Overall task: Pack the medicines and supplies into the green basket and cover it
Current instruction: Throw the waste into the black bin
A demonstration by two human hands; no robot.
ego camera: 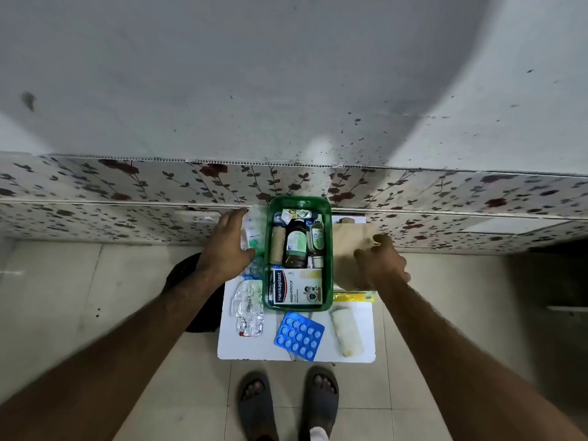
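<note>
1. A small white tabletop (241,348) stood on a pale tiled floor (63,297), pushed up to a wall whose lower band carried a leaf-and-flower pattern (127,186) under grey, speckled plaster (222,74).
2. The green basket (299,203) sat on the far middle of the tabletop, its long axis running away from the person toward the wall.
3. Inside it, brown bottles (296,243) and a tan roll (276,245) lay lengthwise along that axis; a Hansaplast box (297,286) filled the near end.
4. On the near tabletop lay foil strips (249,308), a blue blister pack (299,335) turned diagonally, and a white gauze roll (346,332) pointing roughly toward the wall.
5. The left hand (227,243), fingers spread, rested over white packets (253,230) just left of the basket; whether it gripped them could not be told.
6. The right hand (381,262) pinched a tan sheet (350,237) just right of the basket.
7. Sandalled feet (288,405) stood before the tabletop.
</note>
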